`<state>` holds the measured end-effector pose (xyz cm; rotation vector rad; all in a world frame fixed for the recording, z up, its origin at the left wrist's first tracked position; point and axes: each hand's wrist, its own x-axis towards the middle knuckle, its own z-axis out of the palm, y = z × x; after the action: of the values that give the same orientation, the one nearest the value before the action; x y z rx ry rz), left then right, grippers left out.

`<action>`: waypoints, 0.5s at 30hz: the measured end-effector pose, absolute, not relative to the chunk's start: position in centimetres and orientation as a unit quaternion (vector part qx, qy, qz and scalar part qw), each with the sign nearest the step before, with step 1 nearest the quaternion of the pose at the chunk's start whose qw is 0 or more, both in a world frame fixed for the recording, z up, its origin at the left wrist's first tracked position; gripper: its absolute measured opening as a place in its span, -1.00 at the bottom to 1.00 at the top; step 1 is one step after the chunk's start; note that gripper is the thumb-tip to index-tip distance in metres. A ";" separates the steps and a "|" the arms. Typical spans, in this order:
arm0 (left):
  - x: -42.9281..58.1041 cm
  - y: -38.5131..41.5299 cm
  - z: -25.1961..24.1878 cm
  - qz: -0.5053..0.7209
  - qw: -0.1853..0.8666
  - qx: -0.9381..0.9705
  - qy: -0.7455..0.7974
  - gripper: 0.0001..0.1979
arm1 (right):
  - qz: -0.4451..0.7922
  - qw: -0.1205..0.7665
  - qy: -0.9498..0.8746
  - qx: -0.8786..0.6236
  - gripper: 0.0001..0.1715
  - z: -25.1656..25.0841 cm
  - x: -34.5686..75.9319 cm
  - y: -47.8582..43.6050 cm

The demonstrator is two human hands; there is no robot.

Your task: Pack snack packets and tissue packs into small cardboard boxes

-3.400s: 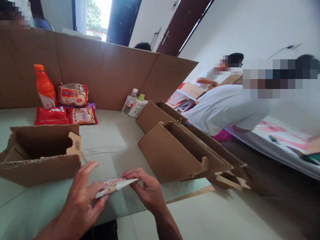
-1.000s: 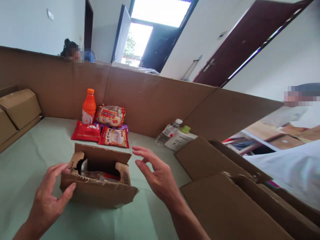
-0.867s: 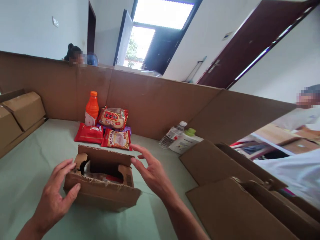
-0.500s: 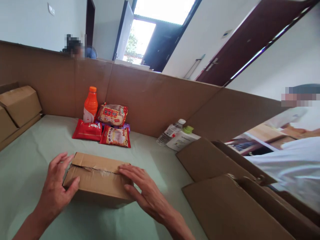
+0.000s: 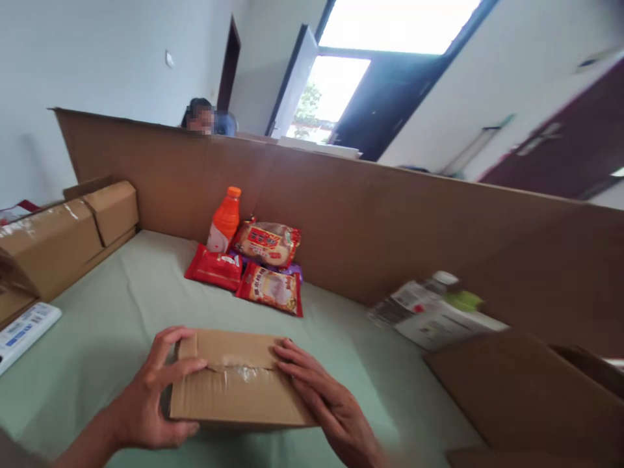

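Observation:
A small brown cardboard box (image 5: 238,396) sits in front of me, with clear tape along the seam between its top flaps. At its left end, my left hand (image 5: 151,396) grips the edge, a finger lying over the top and the thumb low on the front side. My right hand (image 5: 324,396) holds the right end, its fingers close together on the top and the palm along the side; its thumb is hidden. Beyond the box lie a red snack packet (image 5: 214,268), another red-edged packet (image 5: 271,290), and a packaged bread-like snack (image 5: 268,243) next to an orange bottle (image 5: 225,221).
A cardboard partition (image 5: 341,214) closes off the far side. Taped cardboard boxes (image 5: 53,234) and a white device (image 5: 26,331) are at the left. A blurred clear bottle (image 5: 441,281), a white carton (image 5: 446,325) and cardboard flaps (image 5: 526,390) stand right. Another person (image 5: 199,117) is behind the partition.
My view has swung left, so things appear farther right. The box looks turned slightly and nearer. My left hand has closed round its left end; my right hand stays on the right end.

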<state>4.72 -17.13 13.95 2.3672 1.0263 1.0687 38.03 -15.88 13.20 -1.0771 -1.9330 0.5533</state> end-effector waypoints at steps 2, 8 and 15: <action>3.8 -18.5 13.5 0.416 0.124 0.803 0.408 -0.24 | 0.216 0.454 -0.744 -0.441 -0.67 13.0 36.0 -13.8; -2.7 -15.3 14.3 0.429 -0.102 0.656 0.613 -0.58 | 0.218 0.542 -0.657 -0.476 -0.62 10.1 29.0 -10.1; -6.3 0.0 14.5 0.431 -0.146 0.545 0.704 -0.51 | 0.216 0.465 -0.729 -0.454 -0.70 1.3 28.0 -14.1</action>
<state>-6.26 0.05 14.51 1.8914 2.4455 1.4954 28.04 -14.14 1.33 -1.1143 -1.7898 0.5308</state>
